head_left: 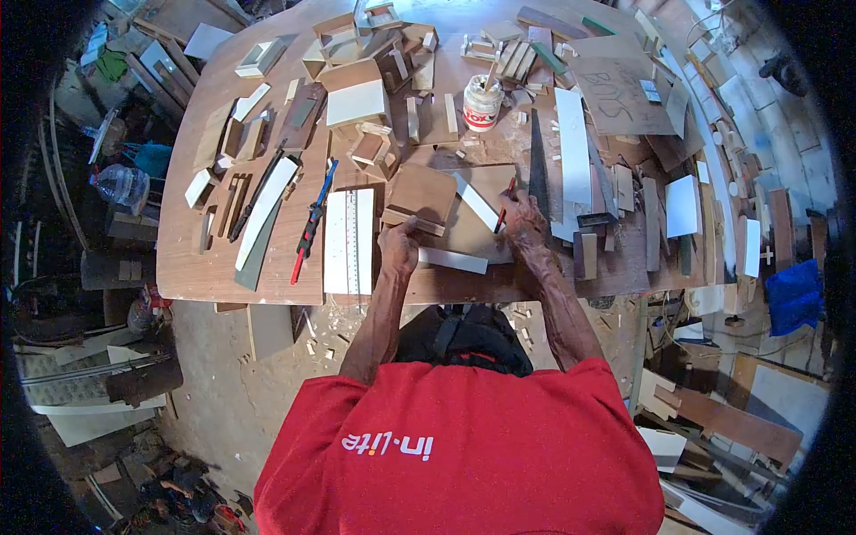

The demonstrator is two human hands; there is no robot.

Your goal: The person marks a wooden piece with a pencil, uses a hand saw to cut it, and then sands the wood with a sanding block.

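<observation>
A broad wooden table (183, 267) spreads across the scene, a flat brown panel (477, 241) lying at its near middle. On the panel's left side sits a smaller brown board (423, 187), seeming to overlap it. The step in hand looks like lining up and marking pieces — work whose next move would call for a board held still and a steady point. Farther left stands a white-topped box (357, 105); its inside cannot be seen. Beyond the board, toward the far side, a white jar (481, 116) with a red label stands open, a stick (489, 75) leaning in it; how full it is cannot be told. The left hand (399, 248) is curled, fingertips at a wood strip (426, 227) along the board's near edge — whether gripping or only pressing is unclear. The right hand (526, 225) is closed around a slim red-and-black pencil (510, 189), held over the panel's right side.
</observation>
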